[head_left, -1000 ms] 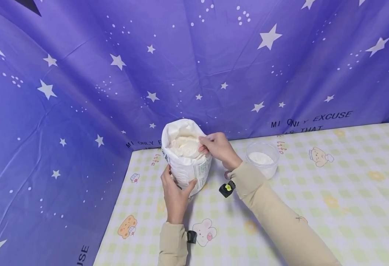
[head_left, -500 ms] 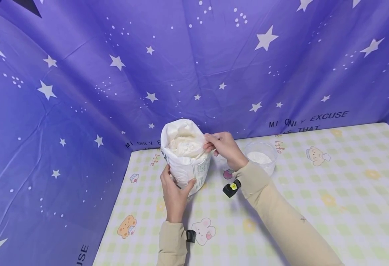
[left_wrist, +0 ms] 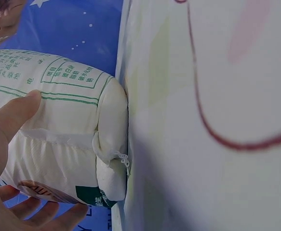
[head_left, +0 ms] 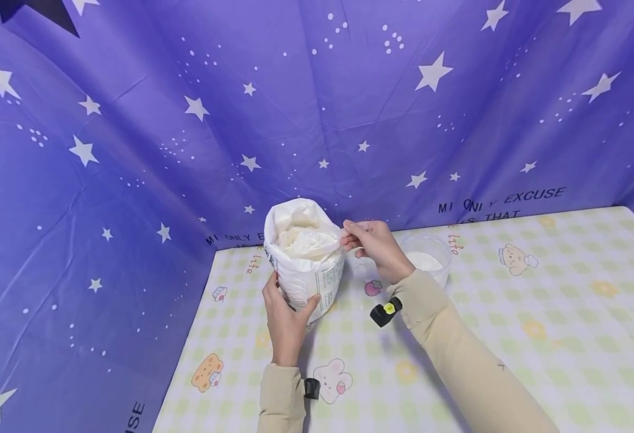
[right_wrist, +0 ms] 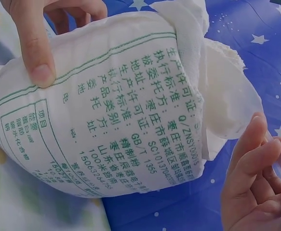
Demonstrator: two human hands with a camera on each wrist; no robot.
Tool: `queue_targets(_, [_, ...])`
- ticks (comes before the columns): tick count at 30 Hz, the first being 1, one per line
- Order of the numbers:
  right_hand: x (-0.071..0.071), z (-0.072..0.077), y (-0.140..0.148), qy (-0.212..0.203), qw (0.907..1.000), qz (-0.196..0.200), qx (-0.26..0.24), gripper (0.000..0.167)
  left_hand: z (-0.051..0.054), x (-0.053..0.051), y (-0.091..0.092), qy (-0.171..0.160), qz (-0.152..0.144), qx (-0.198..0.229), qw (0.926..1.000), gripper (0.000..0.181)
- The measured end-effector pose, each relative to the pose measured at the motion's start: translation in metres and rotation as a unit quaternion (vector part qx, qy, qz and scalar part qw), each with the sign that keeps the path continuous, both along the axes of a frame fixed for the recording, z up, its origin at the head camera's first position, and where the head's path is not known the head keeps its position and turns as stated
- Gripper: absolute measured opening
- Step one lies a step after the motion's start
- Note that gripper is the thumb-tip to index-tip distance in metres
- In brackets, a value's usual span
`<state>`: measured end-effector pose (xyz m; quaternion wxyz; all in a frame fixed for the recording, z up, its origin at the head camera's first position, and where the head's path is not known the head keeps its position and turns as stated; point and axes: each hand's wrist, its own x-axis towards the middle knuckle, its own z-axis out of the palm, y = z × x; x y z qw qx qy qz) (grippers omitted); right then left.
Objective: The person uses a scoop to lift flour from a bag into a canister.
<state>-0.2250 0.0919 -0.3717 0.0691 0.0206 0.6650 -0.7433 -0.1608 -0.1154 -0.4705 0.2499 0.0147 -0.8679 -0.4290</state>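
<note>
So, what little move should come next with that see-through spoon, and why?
I'd probably lift the clear spoon away from the flour bag, toward the clear tub. The right grip pinches the spoon at the bag's mouth, it seems to carry flour, and the tub nearby holds white powder. The left grip holds the bag.

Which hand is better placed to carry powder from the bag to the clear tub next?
Right, most likely: the right hand pinches the clear scoop at the mouth of the bag and is nearer the tub. The left hand grips the bag's side, so it seems better suited to steadying.
</note>
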Motion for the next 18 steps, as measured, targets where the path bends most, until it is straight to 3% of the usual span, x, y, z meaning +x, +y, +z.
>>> queue_targets(18, [0.0, -0.01, 0.014, 0.0, 0.9994, 0.004, -0.033, 0.039, 0.0, 0.001, 0.0, -0.004, 0.002, 0.003, 1.0, 0.1])
